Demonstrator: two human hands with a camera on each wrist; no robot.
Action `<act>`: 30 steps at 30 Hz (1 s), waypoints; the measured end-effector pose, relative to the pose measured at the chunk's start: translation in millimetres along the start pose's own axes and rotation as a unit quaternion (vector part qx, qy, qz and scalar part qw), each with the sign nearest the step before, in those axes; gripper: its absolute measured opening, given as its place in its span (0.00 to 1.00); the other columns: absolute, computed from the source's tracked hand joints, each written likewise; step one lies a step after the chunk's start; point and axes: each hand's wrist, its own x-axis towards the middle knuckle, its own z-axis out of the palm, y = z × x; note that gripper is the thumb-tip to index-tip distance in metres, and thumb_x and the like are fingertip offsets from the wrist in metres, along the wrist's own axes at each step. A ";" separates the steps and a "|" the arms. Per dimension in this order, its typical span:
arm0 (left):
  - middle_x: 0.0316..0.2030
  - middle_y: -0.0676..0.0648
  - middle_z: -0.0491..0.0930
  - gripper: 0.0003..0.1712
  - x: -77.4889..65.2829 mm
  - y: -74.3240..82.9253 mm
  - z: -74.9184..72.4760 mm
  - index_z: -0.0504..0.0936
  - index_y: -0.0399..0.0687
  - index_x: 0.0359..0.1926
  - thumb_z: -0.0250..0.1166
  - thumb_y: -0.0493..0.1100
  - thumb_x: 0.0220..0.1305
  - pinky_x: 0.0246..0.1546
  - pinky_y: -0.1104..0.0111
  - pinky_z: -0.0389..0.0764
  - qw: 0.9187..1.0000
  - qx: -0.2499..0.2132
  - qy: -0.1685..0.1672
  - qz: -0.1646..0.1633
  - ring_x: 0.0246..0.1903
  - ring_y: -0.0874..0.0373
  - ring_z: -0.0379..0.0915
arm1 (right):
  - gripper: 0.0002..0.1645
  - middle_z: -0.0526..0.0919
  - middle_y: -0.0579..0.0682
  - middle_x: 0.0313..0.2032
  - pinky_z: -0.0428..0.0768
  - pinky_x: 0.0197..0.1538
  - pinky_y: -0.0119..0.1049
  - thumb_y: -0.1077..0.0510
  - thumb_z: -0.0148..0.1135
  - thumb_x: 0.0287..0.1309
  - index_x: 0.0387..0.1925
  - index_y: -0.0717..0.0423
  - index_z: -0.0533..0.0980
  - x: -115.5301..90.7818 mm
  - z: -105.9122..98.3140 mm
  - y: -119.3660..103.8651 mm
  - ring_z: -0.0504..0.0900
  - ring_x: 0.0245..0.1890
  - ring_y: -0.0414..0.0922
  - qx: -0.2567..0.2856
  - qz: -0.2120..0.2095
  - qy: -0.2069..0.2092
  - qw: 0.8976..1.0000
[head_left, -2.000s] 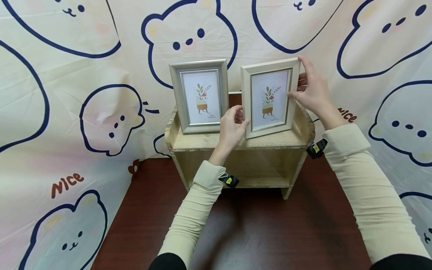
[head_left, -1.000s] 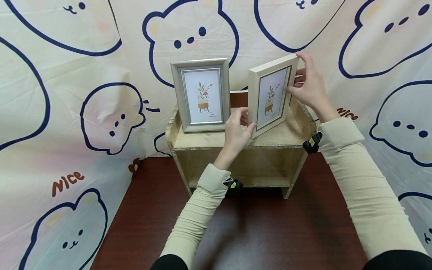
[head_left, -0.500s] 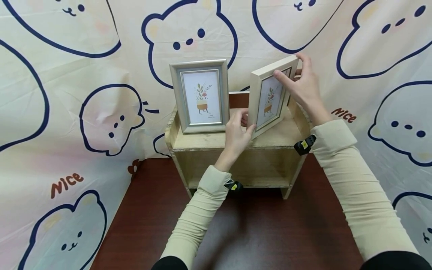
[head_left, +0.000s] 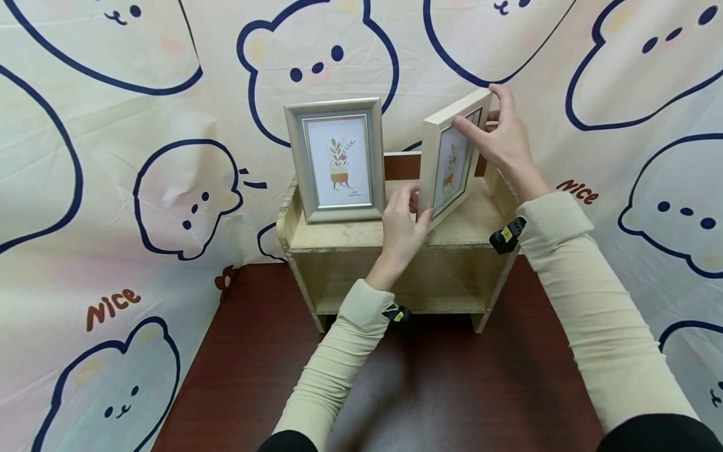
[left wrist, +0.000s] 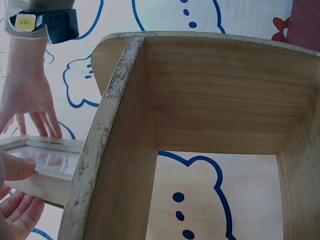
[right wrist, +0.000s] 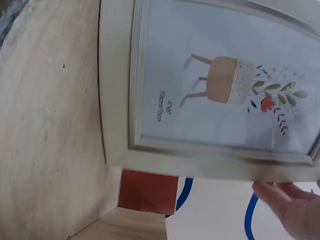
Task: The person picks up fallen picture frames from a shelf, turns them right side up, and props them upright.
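Observation:
A cream photo frame (head_left: pixel 430 157) stands turned at an angle on the top of a small wooden shelf (head_left: pixel 339 235). My left hand (head_left: pixel 402 226) pinches its lower left edge, thumb in front and fingers behind. Up at the top right corner, my right hand (head_left: pixel 505 141) grips the frame, its thumb across the front. The right wrist view shows the frame's potted-plant print (right wrist: pixel 225 80) close up. To the left, a silver-grey photo frame (head_left: pixel 296 163) with the same print stands facing forward, untouched.
A reddish-brown panel (head_left: pixel 401 167) shows behind the frames at the shelf's back. Raised wooden sides bound the shelf top. The shelf stands on a dark red table (head_left: pixel 254 351), against a cloth backdrop (head_left: pixel 226 113) with cartoon bears.
The cream frame has turned further, its left side swinging rightward and its front now seen obliquely. My right thumb has moved from the frame's side onto its upper front; both hands stay on it.

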 end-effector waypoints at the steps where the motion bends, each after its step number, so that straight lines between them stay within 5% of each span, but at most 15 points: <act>1: 0.31 0.39 0.73 0.21 -0.4 0.8 0.5 0.72 0.29 0.42 0.69 0.28 0.44 0.33 0.74 0.76 1.000 0.003 0.001 -0.001 0.31 0.51 0.72 | 0.49 0.66 0.61 0.57 0.72 0.52 0.50 0.36 0.58 0.49 0.68 0.35 0.46 1.4 -0.3 0.8 0.69 0.54 0.52 0.006 -0.001 -0.006 1.000; 15: 0.30 0.41 0.74 0.21 -2.3 11.6 7.6 0.72 0.32 0.40 0.70 0.30 0.43 0.32 0.75 0.72 0.999 0.028 0.016 -0.004 0.29 0.52 0.73 | 0.45 0.60 0.60 0.62 0.66 0.59 0.50 0.45 0.55 0.55 0.69 0.38 0.45 14.3 -2.6 8.2 0.64 0.60 0.53 0.063 -0.034 -0.060 0.996; 20: 0.29 0.42 0.74 0.21 -2.9 10.8 8.8 0.73 0.32 0.40 0.71 0.30 0.42 0.32 0.76 0.72 0.999 0.029 0.024 -0.006 0.29 0.52 0.73 | 0.41 0.54 0.49 0.66 0.62 0.62 0.46 0.49 0.60 0.53 0.67 0.47 0.56 10.9 0.5 7.3 0.57 0.63 0.46 0.061 -0.100 -0.003 0.993; 25: 0.30 0.41 0.73 0.21 -3.4 10.1 8.4 0.73 0.32 0.40 0.70 0.29 0.43 0.31 0.76 0.73 0.999 0.023 0.024 -0.009 0.29 0.51 0.73 | 0.27 0.67 0.47 0.60 0.66 0.60 0.35 0.59 0.65 0.50 0.54 0.59 0.73 6.1 4.3 5.0 0.63 0.59 0.37 0.030 -0.201 0.070 0.977; 30: 0.30 0.41 0.73 0.21 -3.8 10.4 7.3 0.73 0.32 0.40 0.70 0.30 0.43 0.32 0.76 0.73 0.999 0.026 0.024 -0.012 0.29 0.52 0.73 | 0.22 0.75 0.50 0.54 0.69 0.56 0.30 0.60 0.65 0.50 0.50 0.60 0.77 1.8 5.9 4.7 0.69 0.56 0.35 0.010 -0.253 0.084 0.964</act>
